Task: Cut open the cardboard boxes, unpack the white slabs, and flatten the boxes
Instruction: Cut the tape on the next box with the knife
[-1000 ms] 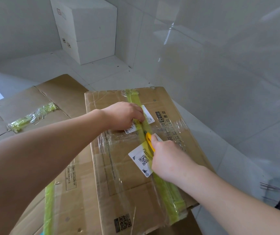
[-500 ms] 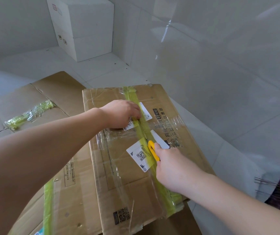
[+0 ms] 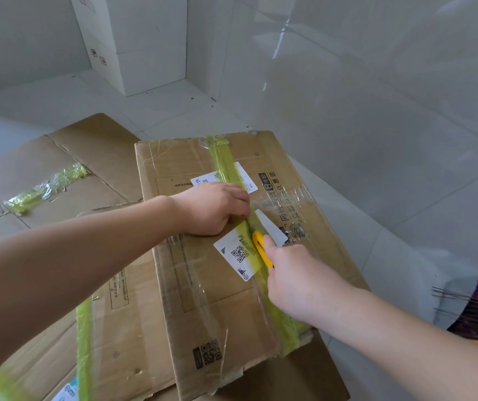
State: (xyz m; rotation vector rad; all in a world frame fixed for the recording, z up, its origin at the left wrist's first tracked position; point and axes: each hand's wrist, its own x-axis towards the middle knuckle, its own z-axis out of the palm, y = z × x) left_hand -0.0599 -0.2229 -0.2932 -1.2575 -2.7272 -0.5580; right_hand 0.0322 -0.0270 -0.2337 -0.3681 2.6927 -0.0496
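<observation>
At lower centre of the frame, a yellow knife is clamped in the grip of the right hand, its tip set on the green tape that runs along the top of a sealed cardboard box. Just above, the box top is pressed down by the left hand, fingers curled under beside the tape, holding nothing. Flattened cardboard lies on the floor at left. In the upper left corner, white boxes are stacked against the wall.
</observation>
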